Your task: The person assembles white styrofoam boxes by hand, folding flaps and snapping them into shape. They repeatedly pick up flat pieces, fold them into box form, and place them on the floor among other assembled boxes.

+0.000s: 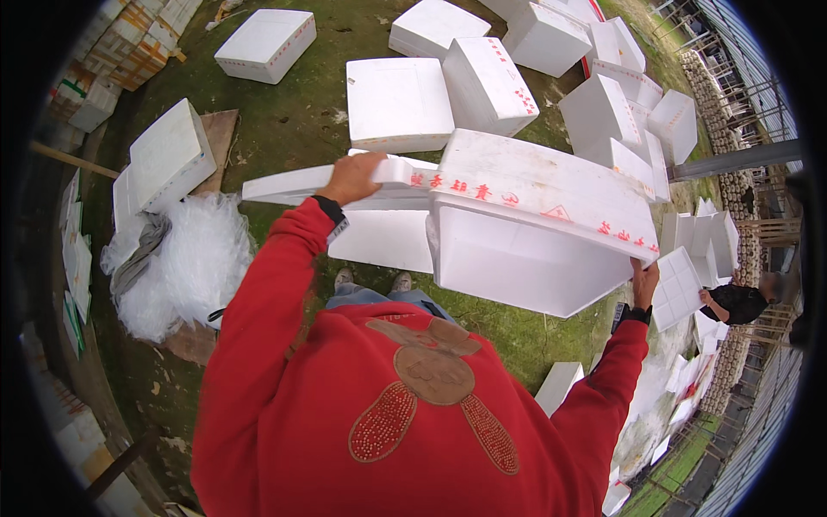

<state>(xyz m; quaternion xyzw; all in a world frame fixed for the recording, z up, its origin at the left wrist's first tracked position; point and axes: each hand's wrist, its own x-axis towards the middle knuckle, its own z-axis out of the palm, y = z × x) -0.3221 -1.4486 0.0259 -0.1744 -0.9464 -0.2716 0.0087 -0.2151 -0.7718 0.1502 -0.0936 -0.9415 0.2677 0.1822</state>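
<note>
A white foam box (534, 250) with red print along its lid (538, 177) is tilted in front of me. My right hand (643, 283) is closed round the lid's near right corner. To the left of the box, my left hand (351, 178) grips the top edge of another white foam piece (289, 184), a flat panel or lid seen nearly edge-on. The left fingers curl over its far side and are partly hidden. Below these hangs or stands a white foam panel (379, 239), just beyond my shoes; its support is hidden.
White foam boxes (401, 99) lie scattered on the mossy ground ahead and to the right. A heap of clear plastic wrap (185, 267) sits at left beside a foam box (172, 155). At far right another person (743, 303) holds a white foam panel (677, 289) near a metal post (732, 161).
</note>
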